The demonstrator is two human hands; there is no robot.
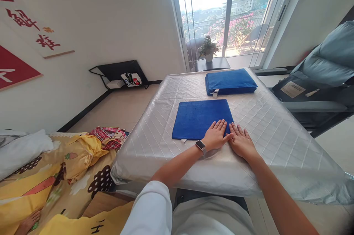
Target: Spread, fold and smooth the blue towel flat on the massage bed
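A blue cloth (197, 117) lies flat on the silver-covered table (155, 128) in front of me, a small white tag showing at its near edge. My left hand (217, 135), a watch on its wrist, rests palm down on the cloth's near right corner with fingers stretched out. Just beside it, my right hand (242, 139) lies flat along the cloth's right edge, fingers extended, mostly on the table cover. The two thumbs meet or overlap. Farther back sits a neat stack of blue cloths (231, 81) with a white tag at its front.
To the left is a bed with yellow patterned bedding (83, 154), where part of another person's hand (29, 224) shows. A grey recliner chair (318, 80) stands at the right. Behind the table, a potted plant (208, 49) sits on a chair by the glass door.
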